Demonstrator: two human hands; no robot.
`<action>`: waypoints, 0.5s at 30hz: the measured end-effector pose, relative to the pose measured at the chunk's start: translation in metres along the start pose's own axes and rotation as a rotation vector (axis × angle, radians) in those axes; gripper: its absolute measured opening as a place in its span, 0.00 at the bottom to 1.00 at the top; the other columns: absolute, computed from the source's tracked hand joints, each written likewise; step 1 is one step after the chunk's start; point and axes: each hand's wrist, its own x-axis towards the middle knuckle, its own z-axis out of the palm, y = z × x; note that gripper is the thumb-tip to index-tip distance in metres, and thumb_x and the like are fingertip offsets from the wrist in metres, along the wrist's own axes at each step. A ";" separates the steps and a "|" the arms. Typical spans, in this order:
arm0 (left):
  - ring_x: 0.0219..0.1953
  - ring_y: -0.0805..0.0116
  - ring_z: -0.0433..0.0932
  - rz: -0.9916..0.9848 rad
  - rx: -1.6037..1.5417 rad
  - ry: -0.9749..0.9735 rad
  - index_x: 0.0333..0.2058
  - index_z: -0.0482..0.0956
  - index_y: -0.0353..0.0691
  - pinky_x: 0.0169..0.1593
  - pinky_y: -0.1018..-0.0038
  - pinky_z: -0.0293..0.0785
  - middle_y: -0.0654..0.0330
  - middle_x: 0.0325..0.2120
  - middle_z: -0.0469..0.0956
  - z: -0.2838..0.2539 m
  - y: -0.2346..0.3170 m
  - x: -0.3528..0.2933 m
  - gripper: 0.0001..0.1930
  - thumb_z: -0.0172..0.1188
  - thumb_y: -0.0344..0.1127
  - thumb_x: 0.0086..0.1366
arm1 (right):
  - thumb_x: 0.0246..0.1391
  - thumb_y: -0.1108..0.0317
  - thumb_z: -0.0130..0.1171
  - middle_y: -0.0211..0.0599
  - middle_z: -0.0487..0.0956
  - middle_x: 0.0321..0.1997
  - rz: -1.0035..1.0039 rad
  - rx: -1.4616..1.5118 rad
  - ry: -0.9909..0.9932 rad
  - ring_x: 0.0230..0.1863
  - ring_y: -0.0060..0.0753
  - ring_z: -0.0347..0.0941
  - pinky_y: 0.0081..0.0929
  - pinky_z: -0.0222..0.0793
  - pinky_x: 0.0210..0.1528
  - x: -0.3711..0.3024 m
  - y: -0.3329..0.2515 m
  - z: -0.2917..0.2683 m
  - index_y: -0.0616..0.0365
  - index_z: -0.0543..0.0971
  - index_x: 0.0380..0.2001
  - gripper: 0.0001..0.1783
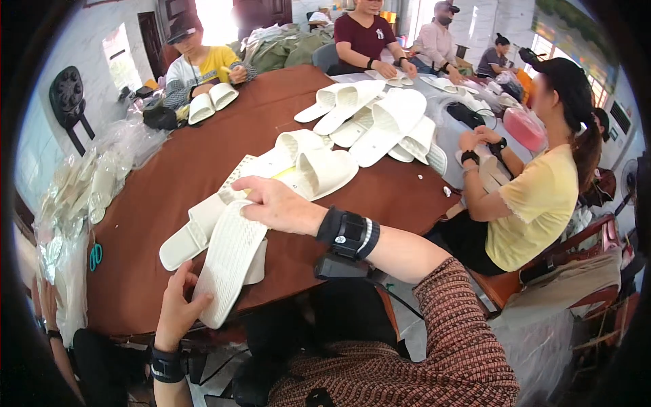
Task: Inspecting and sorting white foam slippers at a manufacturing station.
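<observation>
A white slide slipper [229, 268] is tilted over the near edge of the table, between my two hands. Its textured sole faces up, and part of its strap shows beneath on the right. My left hand [180, 305] grips the lower end, thumb on the sole's edge. Closed on the upper end is my right hand [281, 207]. A bit of yellow shows by its fingers, too small to make out. Another white slipper [186, 244] lies just left of the held one. Beyond my right hand sits one more slipper [325, 173], part of a row.
White slippers [390, 122] are piled at the table's far right. Brown cloth [163, 203] covers the table. Teal-handled scissors [95, 256] lie near clear plastic bags [102, 176] at left. A person in yellow [542, 203] sits close on my right; others work across the table.
</observation>
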 end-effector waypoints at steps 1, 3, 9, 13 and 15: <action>0.40 0.73 0.74 -0.018 -0.162 -0.044 0.57 0.68 0.29 0.45 0.76 0.72 0.60 0.38 0.77 0.001 0.005 0.000 0.31 0.65 0.24 0.53 | 0.54 0.71 0.56 0.39 0.79 0.35 -0.074 0.026 0.006 0.36 0.26 0.74 0.27 0.71 0.41 0.000 -0.003 0.002 0.64 0.69 0.58 0.27; 0.37 0.75 0.73 -0.054 -0.252 -0.081 0.54 0.70 0.29 0.42 0.76 0.72 0.62 0.35 0.76 0.002 0.016 0.001 0.28 0.65 0.24 0.53 | 0.53 0.76 0.54 0.42 0.80 0.39 -0.157 0.036 0.009 0.41 0.29 0.77 0.28 0.72 0.45 -0.002 -0.008 0.004 0.64 0.69 0.56 0.25; 0.31 0.72 0.73 0.095 -0.066 0.093 0.40 0.73 0.30 0.36 0.75 0.71 0.61 0.31 0.74 -0.004 0.053 -0.001 0.14 0.61 0.20 0.53 | 0.51 0.78 0.53 0.41 0.82 0.43 -0.362 -0.088 0.040 0.44 0.33 0.79 0.28 0.73 0.48 0.000 -0.020 -0.009 0.60 0.76 0.48 0.18; 0.32 0.56 0.70 0.420 0.415 0.365 0.37 0.72 0.35 0.36 0.65 0.68 0.53 0.29 0.69 -0.001 0.069 -0.004 0.11 0.58 0.19 0.53 | 0.50 0.80 0.52 0.39 0.81 0.42 -0.370 -0.110 0.001 0.45 0.36 0.78 0.30 0.72 0.49 -0.004 -0.013 -0.022 0.58 0.79 0.40 0.14; 0.34 0.47 0.66 0.582 0.666 0.429 0.39 0.71 0.37 0.39 0.58 0.64 0.50 0.30 0.66 0.009 0.073 -0.004 0.13 0.59 0.21 0.54 | 0.49 0.80 0.51 0.39 0.81 0.42 -0.398 -0.249 0.014 0.47 0.38 0.77 0.31 0.71 0.51 -0.006 -0.001 -0.026 0.58 0.79 0.39 0.14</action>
